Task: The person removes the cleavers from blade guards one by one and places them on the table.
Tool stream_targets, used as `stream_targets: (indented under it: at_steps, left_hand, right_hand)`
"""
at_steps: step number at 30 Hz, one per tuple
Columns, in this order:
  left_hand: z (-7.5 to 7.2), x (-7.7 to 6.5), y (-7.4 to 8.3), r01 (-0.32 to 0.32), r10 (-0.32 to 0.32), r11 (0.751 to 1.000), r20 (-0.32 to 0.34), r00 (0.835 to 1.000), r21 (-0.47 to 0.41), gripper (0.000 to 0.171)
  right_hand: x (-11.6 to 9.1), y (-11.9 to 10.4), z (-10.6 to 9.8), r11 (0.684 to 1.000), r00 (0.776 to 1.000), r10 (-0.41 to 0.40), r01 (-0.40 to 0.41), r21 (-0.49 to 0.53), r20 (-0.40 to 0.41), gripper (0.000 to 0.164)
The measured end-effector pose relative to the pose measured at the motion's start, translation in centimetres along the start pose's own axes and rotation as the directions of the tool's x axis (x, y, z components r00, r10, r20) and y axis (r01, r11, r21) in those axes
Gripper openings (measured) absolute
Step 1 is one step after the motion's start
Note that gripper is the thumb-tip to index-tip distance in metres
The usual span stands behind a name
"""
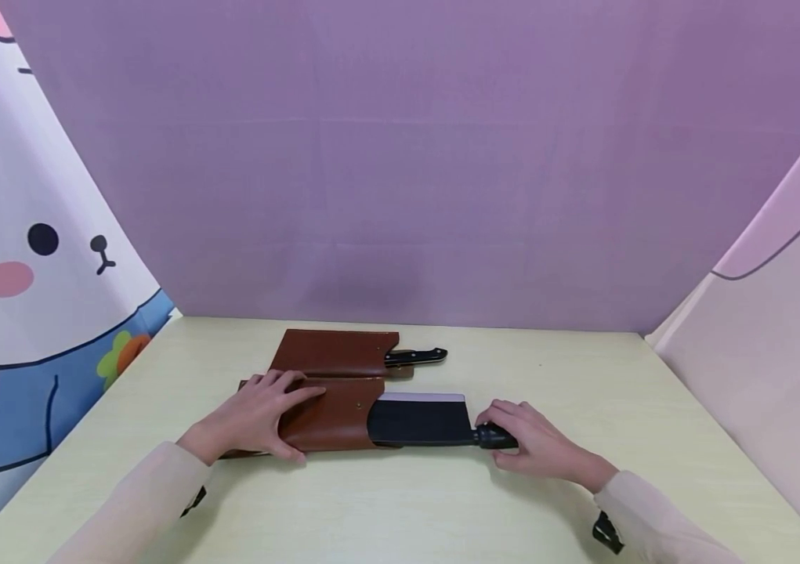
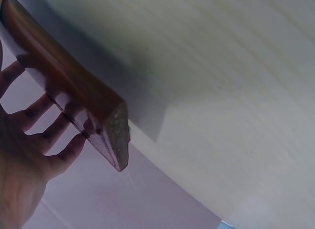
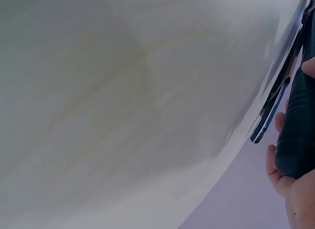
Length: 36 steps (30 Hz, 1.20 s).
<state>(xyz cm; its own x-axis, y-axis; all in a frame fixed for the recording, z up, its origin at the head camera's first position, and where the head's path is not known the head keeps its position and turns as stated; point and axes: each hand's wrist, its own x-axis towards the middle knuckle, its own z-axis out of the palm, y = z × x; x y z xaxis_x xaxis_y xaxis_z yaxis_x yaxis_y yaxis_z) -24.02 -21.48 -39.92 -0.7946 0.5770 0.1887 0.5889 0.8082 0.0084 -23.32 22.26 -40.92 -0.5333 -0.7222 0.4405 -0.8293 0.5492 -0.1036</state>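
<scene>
A cleaver (image 1: 421, 421) with a dark blade and a bright upper edge lies partly inside a brown leather sheath (image 1: 343, 415). The rest of its blade is hidden in the sheath. My right hand (image 1: 541, 442) grips the black handle (image 1: 494, 436), also seen in the right wrist view as a ridged grip (image 3: 298, 106). Across the sheath's left part spreads my left hand (image 1: 255, 415), thumb by the near edge and fingers toward the far side. In the left wrist view the fingertips meet the sheath (image 2: 74, 76) along one side.
Just behind lies a second brown sheath (image 1: 336, 352) with a black riveted knife handle (image 1: 417, 357) sticking out to the right. Both rest on a pale wooden table (image 1: 400, 509). A purple cloth (image 1: 400, 172) backs the table, with printed cloths on either side.
</scene>
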Motion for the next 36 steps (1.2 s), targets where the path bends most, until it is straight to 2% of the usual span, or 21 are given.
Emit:
stream_targets:
  at_steps: [36]
  left_hand:
    - [-0.2,-0.3,0.2,-0.008,0.009,1.000,-0.020,1.000,0.012,0.098]
  right_hand:
    - [-1.9,1.0,-1.4,1.000,1.000,0.025,-0.025,-0.016,-0.007,0.042]
